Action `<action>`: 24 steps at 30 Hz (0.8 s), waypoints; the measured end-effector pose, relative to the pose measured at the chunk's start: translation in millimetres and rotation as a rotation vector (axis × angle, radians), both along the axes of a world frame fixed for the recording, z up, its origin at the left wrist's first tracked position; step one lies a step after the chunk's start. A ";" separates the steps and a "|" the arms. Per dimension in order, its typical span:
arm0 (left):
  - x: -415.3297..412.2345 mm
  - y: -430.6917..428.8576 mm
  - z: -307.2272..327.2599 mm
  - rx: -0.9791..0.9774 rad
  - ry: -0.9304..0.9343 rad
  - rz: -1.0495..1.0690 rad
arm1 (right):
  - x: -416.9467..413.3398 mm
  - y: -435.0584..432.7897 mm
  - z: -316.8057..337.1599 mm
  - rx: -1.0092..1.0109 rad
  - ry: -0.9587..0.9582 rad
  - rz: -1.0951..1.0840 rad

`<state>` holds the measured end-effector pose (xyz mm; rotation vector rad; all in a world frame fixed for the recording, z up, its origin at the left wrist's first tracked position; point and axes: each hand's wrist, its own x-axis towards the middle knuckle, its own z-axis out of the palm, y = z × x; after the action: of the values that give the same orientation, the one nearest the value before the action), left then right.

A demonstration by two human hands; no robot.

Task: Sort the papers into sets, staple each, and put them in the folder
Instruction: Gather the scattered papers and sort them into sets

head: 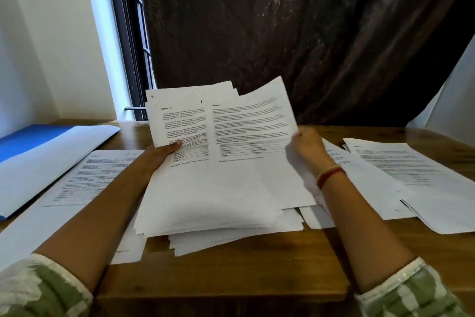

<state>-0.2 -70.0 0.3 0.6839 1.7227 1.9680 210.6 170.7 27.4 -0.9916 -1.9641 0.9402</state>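
Observation:
A thick stack of printed papers (205, 198) is tilted up from the wooden table (231, 270) in the middle of the view. My left hand (160, 156) grips the stack's left edge, thumb on top of the text. My right hand (307, 147) pinches the right edge of the top sheet (254, 121) and holds it lifted off the stack. A separate sheet (84, 177) lies flat to the left under my left forearm. Another pile of sheets (406, 177) lies on the right. The blue folder (28, 144) lies open at the far left with a white sheet in it.
A dark plastic sheet (295, 28) hangs behind the table. A window frame (128, 33) and a white wall stand at the back left. More loose sheets (318, 216) stick out under the stack near my right forearm.

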 end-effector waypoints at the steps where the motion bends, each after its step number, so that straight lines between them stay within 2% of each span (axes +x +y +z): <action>1: -0.9 0.1 -0.2 -0.007 0.018 0.004 | 8.5 11.2 4.9 -0.003 -0.056 -0.043; 8: -11.8 0.6 -5.1 -0.080 0.020 -0.006 | 65.4 65.1 0.6 -0.022 -0.314 -0.414; 12: -13.4 0.3 -4.9 -0.094 0.043 -0.021 | 70.4 71.9 -19.2 0.013 -0.573 -0.478; 17: -14.3 -2.2 -6.3 -0.081 0.058 -0.074 | 61.6 70.2 -35.7 0.231 -0.803 -0.481; 19: -14.1 -1.8 -6.8 -0.087 0.043 -0.075 | 57.9 68.8 -34.0 0.285 -0.808 -0.493; 21: -12.6 -1.5 -6.6 -0.077 0.033 -0.071 | 53.6 63.3 -26.6 0.371 -0.721 -0.523; 23: -12.2 -0.1 -7.1 -0.059 0.013 -0.062 | 42.5 50.7 -15.6 0.466 -0.473 -0.458; 24: -11.9 0.4 -7.6 -0.050 0.001 -0.057 | 34.7 38.0 -8.0 0.459 -0.305 -0.350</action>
<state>-12.0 -69.6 -7.3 0.7090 1.7278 1.8797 245.3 208.6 19.3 -1.1963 -2.0272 0.1361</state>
